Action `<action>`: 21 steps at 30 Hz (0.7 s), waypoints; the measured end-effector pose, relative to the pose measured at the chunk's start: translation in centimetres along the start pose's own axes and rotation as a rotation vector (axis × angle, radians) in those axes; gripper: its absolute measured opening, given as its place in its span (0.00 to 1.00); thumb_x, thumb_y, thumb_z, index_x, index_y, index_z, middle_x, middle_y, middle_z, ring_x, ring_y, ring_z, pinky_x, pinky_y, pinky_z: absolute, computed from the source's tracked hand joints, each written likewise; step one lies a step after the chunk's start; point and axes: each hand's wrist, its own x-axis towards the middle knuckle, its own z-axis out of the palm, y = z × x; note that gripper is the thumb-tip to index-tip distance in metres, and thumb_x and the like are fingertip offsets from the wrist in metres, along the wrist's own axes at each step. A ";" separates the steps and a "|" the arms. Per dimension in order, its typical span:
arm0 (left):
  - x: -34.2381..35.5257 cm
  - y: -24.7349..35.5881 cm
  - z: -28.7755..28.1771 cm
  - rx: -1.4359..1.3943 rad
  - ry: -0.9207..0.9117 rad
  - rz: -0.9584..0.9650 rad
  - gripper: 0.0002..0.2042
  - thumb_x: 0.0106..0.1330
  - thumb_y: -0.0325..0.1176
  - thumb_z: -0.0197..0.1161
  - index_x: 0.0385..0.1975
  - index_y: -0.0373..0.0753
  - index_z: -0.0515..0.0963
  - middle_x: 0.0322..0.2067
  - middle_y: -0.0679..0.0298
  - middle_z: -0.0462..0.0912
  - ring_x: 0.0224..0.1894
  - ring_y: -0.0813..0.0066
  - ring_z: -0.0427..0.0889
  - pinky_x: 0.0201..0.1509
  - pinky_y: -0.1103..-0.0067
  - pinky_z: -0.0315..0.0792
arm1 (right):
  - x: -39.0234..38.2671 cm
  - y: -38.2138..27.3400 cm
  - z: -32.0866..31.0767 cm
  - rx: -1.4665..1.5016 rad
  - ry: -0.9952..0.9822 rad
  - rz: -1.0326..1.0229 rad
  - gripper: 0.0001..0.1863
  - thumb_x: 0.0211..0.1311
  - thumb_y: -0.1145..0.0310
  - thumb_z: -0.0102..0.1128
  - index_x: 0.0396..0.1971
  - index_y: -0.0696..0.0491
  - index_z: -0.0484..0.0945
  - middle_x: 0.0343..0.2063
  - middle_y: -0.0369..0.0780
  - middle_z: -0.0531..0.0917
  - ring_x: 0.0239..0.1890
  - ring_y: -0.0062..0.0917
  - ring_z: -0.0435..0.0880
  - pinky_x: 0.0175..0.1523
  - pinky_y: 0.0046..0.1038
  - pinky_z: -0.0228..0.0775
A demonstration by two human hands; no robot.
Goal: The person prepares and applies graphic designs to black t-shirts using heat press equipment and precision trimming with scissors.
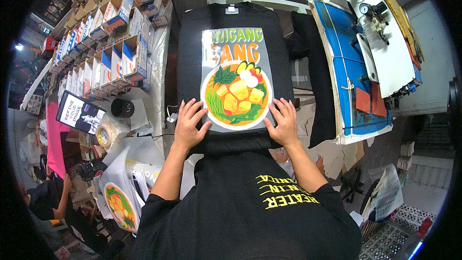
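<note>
A black T-shirt is laid out in front of me, its collar at the far end. On it lies a clear film printed with green and orange lettering above a colourful bowl of food. My left hand rests with spread fingers at the film's lower left edge, thumb toward the middle. At the lower right edge, my right hand rests the same way, fingertips on or beside the film. Neither hand grips anything.
Left are cardboard boxes, a tablet, a dark mug, tape and printed sheets. A co-worker's arm is at lower left. Right stands a white machine with a gauge, beside a blue padded board.
</note>
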 end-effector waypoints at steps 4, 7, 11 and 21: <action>0.3 0.3 0.1 -0.001 0.005 -0.018 0.21 0.53 0.34 0.74 0.49 0.40 0.83 0.58 0.57 0.79 0.67 0.54 0.71 0.75 0.52 0.55 | -0.1 -0.1 0.0 -0.018 -0.002 0.010 0.25 0.55 0.56 0.70 0.51 0.54 0.82 0.58 0.43 0.79 0.66 0.42 0.71 0.73 0.50 0.54; 0.2 0.4 0.2 -0.004 -0.004 -0.036 0.21 0.54 0.34 0.74 0.50 0.40 0.83 0.59 0.56 0.79 0.68 0.53 0.70 0.76 0.54 0.54 | 0.2 -0.1 -0.2 -0.012 0.007 0.011 0.25 0.55 0.56 0.70 0.50 0.54 0.82 0.58 0.43 0.79 0.65 0.41 0.71 0.73 0.49 0.55; 0.0 0.2 0.1 -0.003 0.011 -0.030 0.22 0.53 0.33 0.74 0.50 0.39 0.83 0.59 0.57 0.80 0.68 0.54 0.70 0.75 0.53 0.54 | 0.3 -0.1 0.0 -0.015 0.020 0.006 0.25 0.55 0.56 0.70 0.50 0.54 0.83 0.57 0.43 0.79 0.65 0.42 0.71 0.72 0.50 0.55; 0.0 0.1 0.2 -0.004 0.026 -0.015 0.21 0.52 0.34 0.74 0.48 0.40 0.83 0.58 0.57 0.80 0.67 0.54 0.71 0.74 0.53 0.56 | 0.3 -0.1 0.0 0.003 0.035 0.000 0.24 0.53 0.57 0.69 0.48 0.54 0.83 0.57 0.42 0.79 0.65 0.42 0.71 0.71 0.50 0.56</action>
